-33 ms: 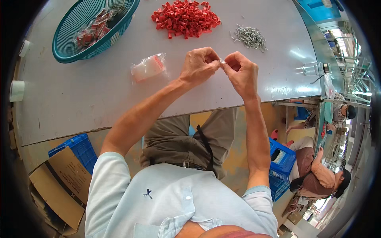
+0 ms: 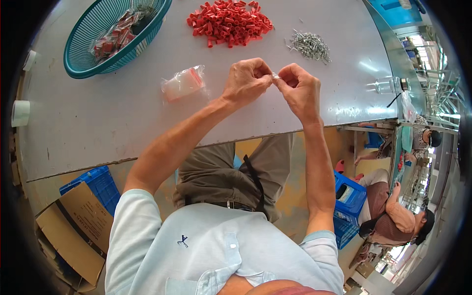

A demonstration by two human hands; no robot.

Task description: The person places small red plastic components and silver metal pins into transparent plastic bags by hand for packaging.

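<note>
Teal basket — bagged red pcs inside — L hand pinching plastic.

There is one basket, one red heap, one silvery heap, one clear jar and two white rolls.

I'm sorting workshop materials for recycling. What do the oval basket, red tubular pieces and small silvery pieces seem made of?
Teal oval basket: likely plastic, satin, judging by its moulded-looking lattice.
Red tubular pieces: probably plastic, smooth-looking; uniform colour and hollow ends suggest it, though rubber is possible.
Small silvery pieces: apparently metal, shiny, from their bright grey glints; which metal isn't clear.
</note>
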